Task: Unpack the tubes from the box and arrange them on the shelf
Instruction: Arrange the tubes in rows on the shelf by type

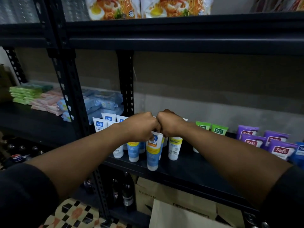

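Observation:
Both hands meet over a cluster of upright tubes on the dark shelf (189, 167). My left hand (141, 126) curls its fingers round the top of a blue, white and yellow tube (153, 152) standing at the shelf's front. My right hand (170, 124), knuckles up, grips the top of a white and yellow tube (174, 148) just to the right. More blue-label tubes (99, 125) stand behind my left forearm. Green tubes (218, 130) and purple tubes (279, 150) stand further right. The open cardboard box (181, 209) sits below the shelf.
Stacked wipe packs (102, 104) lie on the shelf's left part, behind a perforated upright post (70, 96). Noodle packets (148, 7) fill the shelf above. Dark bottles (127, 195) stand on the lower shelf, soda bottles (18, 155) at far left.

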The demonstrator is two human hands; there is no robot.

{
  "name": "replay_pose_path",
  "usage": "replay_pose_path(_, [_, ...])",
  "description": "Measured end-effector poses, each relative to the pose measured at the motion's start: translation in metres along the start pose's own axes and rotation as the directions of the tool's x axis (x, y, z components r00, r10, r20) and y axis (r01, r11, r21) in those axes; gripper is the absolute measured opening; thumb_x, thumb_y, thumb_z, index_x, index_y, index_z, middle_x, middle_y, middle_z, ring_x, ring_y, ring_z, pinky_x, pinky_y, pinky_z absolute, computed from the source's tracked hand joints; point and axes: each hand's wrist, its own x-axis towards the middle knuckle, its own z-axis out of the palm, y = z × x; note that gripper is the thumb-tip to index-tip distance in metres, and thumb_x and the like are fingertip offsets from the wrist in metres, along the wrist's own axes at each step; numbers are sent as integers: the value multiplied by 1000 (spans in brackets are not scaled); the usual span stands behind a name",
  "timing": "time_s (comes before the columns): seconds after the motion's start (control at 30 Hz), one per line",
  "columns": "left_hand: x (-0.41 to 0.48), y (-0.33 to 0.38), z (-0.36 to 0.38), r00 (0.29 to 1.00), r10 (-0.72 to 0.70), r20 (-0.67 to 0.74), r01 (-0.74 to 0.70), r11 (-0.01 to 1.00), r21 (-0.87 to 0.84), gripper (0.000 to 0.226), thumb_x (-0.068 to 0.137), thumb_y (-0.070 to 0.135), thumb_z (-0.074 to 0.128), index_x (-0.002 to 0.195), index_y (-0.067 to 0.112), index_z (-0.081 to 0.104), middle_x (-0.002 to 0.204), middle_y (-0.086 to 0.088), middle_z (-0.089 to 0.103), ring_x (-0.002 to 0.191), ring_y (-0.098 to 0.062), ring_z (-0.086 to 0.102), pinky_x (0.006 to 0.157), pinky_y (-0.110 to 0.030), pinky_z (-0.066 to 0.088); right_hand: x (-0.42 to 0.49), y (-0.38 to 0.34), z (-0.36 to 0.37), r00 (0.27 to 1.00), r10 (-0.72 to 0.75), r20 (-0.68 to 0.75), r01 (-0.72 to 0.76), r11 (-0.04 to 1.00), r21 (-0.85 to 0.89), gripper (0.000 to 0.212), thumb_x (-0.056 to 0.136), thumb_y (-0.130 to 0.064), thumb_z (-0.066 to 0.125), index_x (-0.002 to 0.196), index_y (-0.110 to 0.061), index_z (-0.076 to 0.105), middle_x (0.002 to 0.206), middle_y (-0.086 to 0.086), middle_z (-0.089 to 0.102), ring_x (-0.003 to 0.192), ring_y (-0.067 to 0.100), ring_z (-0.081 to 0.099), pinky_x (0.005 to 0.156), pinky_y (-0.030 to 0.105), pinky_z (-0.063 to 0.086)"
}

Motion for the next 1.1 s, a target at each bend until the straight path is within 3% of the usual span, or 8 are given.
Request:
replay_pose_path(0.13, [2, -1, 0, 1000, -13, -28, 14, 1000, 16, 15, 78, 24, 74, 93, 22, 70, 87, 2, 66, 78, -16, 61, 69, -38, 54, 2, 3, 4, 998, -4, -57, 4, 1000, -2, 5, 81, -8, 66, 81, -10, 62, 86, 12, 57, 73, 26, 57, 60, 30, 43])
replay_pose_path(0.47, [8, -8, 1, 999, -47, -17, 47, 999, 2, 17, 79, 24, 73, 96, 22, 73, 91, -1, 69, 85, -18, 62, 75, -37, 53, 21, 12, 9, 999, 2, -32, -3, 999, -33, 16, 81, -16, 72, 82, -15, 56, 80, 5, 52, 70, 23, 57, 60, 30, 45])
replay_pose_path(0.63, [8, -12, 1, 999, -48, -24, 48, 999, -4, 19, 80, 24, 72, 99, 23, 74, 93, 0, 71, 89, -18, 63, 76, -33, 52, 27, 13, 9, 1000, 3, -19, -4, 1000, -13, 27, 81, -20, 74, 69, -19, 50, 75, 3, 53, 64, 18, 56, 53, 27, 43])
replay_pose_path(0.9, [1, -15, -2, 998, -28, -51, 25, 998, -55, 20, 82, 24, 72, 101, 22, 75, 91, 5, 74, 88, -12, 62, 72, -25, 45, 28, 10, 8, 1000, 10, -1, -10, 1000, 13, 18, 81, -20, 75, 82, -12, 59, 85, 9, 65, 69, 21, 67, 69, 38, 61])
replay_pose_path(1.0, [0, -16, -3, 999, -18, -40, 15, 997, -76, 22, 81, 24, 73, 103, 24, 75, 94, 7, 74, 89, -10, 63, 74, -25, 47, 28, 10, 8, 1000, 20, -4, -20, 1000, 5, 23, 81, -23, 75, 75, -16, 53, 82, 7, 62, 68, 20, 65, 60, 32, 56])
replay_pose_path(1.1, [1, -15, -4, 999, -10, -31, 7, 994, -108, 26, 80, 26, 74, 105, 27, 74, 93, 9, 74, 89, -7, 64, 77, -25, 50, 26, 11, 8, 999, 20, -28, -20, 1000, 15, 28, 82, -28, 73, 68, -17, 51, 74, 5, 56, 61, 17, 60, 48, 24, 40])
